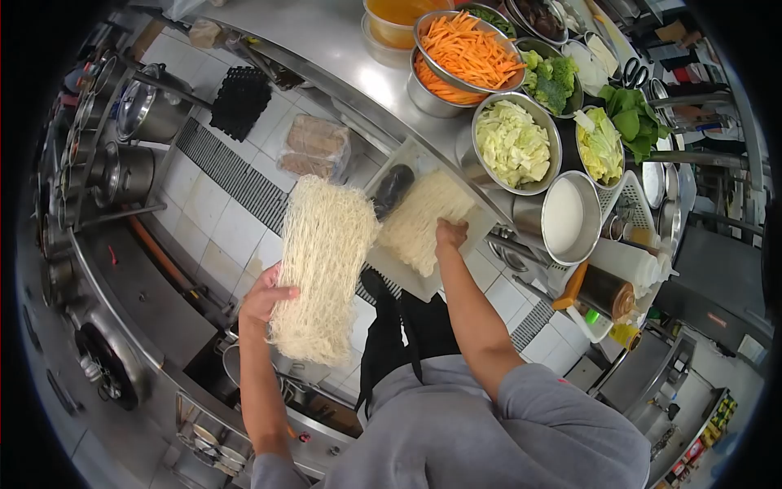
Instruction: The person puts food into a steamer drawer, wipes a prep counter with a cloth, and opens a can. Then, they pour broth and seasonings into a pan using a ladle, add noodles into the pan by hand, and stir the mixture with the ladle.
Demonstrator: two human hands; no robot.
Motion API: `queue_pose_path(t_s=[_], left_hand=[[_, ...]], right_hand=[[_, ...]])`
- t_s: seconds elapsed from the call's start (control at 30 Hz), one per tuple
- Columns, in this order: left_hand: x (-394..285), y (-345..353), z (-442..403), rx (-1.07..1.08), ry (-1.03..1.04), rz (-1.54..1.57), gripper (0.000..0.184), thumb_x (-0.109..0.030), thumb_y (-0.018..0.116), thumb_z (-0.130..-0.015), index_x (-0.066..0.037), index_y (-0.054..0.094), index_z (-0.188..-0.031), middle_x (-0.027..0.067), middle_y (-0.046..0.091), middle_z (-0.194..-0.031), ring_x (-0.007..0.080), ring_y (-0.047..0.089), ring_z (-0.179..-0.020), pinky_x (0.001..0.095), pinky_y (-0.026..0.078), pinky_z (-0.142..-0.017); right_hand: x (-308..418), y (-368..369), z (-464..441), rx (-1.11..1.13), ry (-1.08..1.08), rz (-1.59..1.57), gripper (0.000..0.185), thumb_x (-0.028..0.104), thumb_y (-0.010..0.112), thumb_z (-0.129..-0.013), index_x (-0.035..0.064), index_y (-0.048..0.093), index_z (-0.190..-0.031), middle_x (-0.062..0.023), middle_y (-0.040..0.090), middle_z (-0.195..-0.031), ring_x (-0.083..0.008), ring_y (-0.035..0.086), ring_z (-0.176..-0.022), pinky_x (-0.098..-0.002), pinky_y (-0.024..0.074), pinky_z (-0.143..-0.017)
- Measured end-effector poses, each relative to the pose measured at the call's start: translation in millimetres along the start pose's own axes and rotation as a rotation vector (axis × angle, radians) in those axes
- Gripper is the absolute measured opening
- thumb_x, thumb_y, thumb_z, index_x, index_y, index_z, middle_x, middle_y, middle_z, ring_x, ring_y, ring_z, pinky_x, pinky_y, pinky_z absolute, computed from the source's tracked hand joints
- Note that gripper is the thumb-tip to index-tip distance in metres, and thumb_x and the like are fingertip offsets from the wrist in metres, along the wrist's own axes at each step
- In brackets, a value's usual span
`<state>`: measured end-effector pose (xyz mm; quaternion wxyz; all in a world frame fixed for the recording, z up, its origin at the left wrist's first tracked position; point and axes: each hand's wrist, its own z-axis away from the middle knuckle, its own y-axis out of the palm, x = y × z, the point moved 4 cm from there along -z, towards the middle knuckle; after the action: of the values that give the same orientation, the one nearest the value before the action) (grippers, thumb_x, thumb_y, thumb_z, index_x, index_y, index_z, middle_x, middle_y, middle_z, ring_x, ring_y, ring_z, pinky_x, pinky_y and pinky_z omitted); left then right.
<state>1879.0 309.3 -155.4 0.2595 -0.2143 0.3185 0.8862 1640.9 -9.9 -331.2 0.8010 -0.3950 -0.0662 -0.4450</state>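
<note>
My left hand (267, 295) grips a long block of dried thin noodles (322, 269) at its lower left side, thumb across the front, and holds it up over the floor. To the right, a pale open bin (423, 285) contains a second block of dried noodles (423, 216). My right hand (452, 234) reaches into this bin with curled fingers closed on the right side of that block; the fingertips are partly hidden. Beside the noodles, at the bin's far left, lies a dark oblong thing (393, 191) that I cannot make out.
A steel counter (326, 33) carries bowls of shredded carrot (468, 53), cut cabbage (513, 143), broccoli (554, 80) and a white liquid (564, 213). A plastic-wrapped package (315, 147) sits beyond the noodles. Stoves and pots (126, 175) line the left.
</note>
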Motion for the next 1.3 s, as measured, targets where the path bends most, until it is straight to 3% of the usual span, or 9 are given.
queue_pose_path(t_s=[0.13, 0.2, 0.33, 0.4, 0.5, 0.7, 1.0, 1.17, 1.3], left_hand=[[0.2, -0.5, 5.0, -0.017, -0.009, -0.02, 0.069, 0.002, 0.074, -0.071, 0.004, 0.046, -0.134, 0.0131, 0.063, -0.12, 0.0211, 0.062, -0.108, 0.0334, 0.046, -0.096], [1.6, -0.4, 6.4, -0.005, -0.001, -0.017, 0.069, 0.002, 0.074, -0.071, 0.004, 0.046, -0.134, 0.013, 0.063, -0.12, 0.021, 0.062, -0.107, 0.0335, 0.046, -0.095], [1.5, -9.4, 10.1, -0.033, 0.013, 0.009, 0.07, 0.002, 0.074, -0.07, 0.005, 0.046, -0.134, 0.0131, 0.063, -0.12, 0.0214, 0.063, -0.107, 0.0343, 0.047, -0.095], [-3.1, -10.9, 15.7, -0.053, 0.007, -0.006, 0.07, 0.002, 0.074, -0.069, 0.005, 0.046, -0.134, 0.0132, 0.063, -0.12, 0.0215, 0.063, -0.107, 0.0347, 0.047, -0.095], [-13.8, -11.7, 18.4, -0.086, 0.0, -0.037, 0.071, 0.002, 0.075, -0.068, 0.005, 0.046, -0.133, 0.0133, 0.063, -0.12, 0.0217, 0.063, -0.106, 0.0351, 0.047, -0.095], [-36.7, 5.6, 1.3, 0.018, -0.048, -0.116, 0.07, 0.001, 0.075, -0.07, 0.004, 0.047, -0.133, 0.0126, 0.062, -0.12, 0.0208, 0.062, -0.107, 0.0348, 0.047, -0.095], [-29.0, 68.9, -88.6, 0.272, -0.166, -0.355, 0.061, -0.001, 0.073, -0.075, 0.002, 0.049, -0.132, 0.0098, 0.062, -0.12, 0.0172, 0.059, -0.11, 0.0312, 0.046, -0.097], [19.7, 105.7, -178.8, 0.482, -0.25, -0.554, 0.073, -0.013, 0.079, -0.074, 0.001, 0.045, -0.137, 0.0129, 0.059, -0.127, 0.0209, 0.055, -0.118, 0.0326, 0.041, -0.103], [32.8, 145.0, -230.8, 0.261, -0.174, -0.86, 0.09, -0.026, 0.083, -0.069, 0.001, 0.038, -0.143, 0.0172, 0.055, -0.133, 0.0235, 0.052, -0.123, 0.0348, 0.039, -0.105]], right_hand=[[13.2, -5.0, 13.1, -0.071, -0.002, -0.028, 0.085, 0.019, 0.075, -0.077, -0.0002, 0.026, -0.144, -0.0288, 0.038, -0.138, -0.0404, 0.051, -0.119, -0.0462, 0.043, -0.102], [6.2, 10.7, -10.1, 0.331, -0.052, -0.314, 0.071, 0.012, 0.074, -0.078, 0.0036, 0.034, -0.136, -0.0187, 0.054, -0.128, -0.0325, 0.056, -0.113, -0.0435, 0.0496, -0.092], [-12.9, 9.1, -38.7, 0.358, -0.274, -0.363, 0.07, 0.011, 0.075, -0.078, -0.0036, 0.034, -0.133, -0.0178, 0.051, -0.131, -0.0287, 0.054, -0.117, -0.0396, 0.0438, -0.1], [13.5, -26.1, 11.1, 0.497, -0.079, -0.502, 0.067, 0.004, 0.069, -0.081, -0.0039, 0.034, -0.136, -0.0171, 0.055, -0.127, -0.0282, 0.058, -0.113, -0.0376, 0.0484, -0.095], [13.8, -59.5, 24.6, 0.683, -0.088, -0.554, 0.062, -0.001, 0.066, -0.082, -0.0036, 0.037, -0.136, -0.0168, 0.058, -0.123, -0.0278, 0.061, -0.109, -0.0369, 0.0524, -0.09], [-9.2, -120.9, 53.8, 0.923, 0.249, -0.598, 0.049, 0.006, 0.061, -0.086, -0.0025, 0.046, -0.132, -0.017, 0.061, -0.119, -0.0288, 0.063, -0.106, -0.0409, 0.0521, -0.092], [-43.3, -190.2, 98.3, 1.045, 0.255, -0.549, 0.05, 0.006, 0.062, -0.083, -0.0059, 0.048, -0.13, -0.0187, 0.062, -0.119, -0.0283, 0.065, -0.104, -0.0409, 0.0521, -0.091], [-61.4, -225.1, 115.3, 1.056, 0.242, -0.589, 0.053, 0.003, 0.066, -0.079, -0.0061, 0.049, -0.129, -0.0179, 0.064, -0.116, -0.0276, 0.066, -0.102, -0.0398, 0.0524, -0.091], [-54.5, -233.1, 125.1, 1.024, 0.247, -0.619, 0.054, 0.002, 0.066, -0.079, -0.0061, 0.049, -0.129, -0.0166, 0.064, -0.116, -0.0272, 0.066, -0.1, -0.0391, 0.0522, -0.091]])
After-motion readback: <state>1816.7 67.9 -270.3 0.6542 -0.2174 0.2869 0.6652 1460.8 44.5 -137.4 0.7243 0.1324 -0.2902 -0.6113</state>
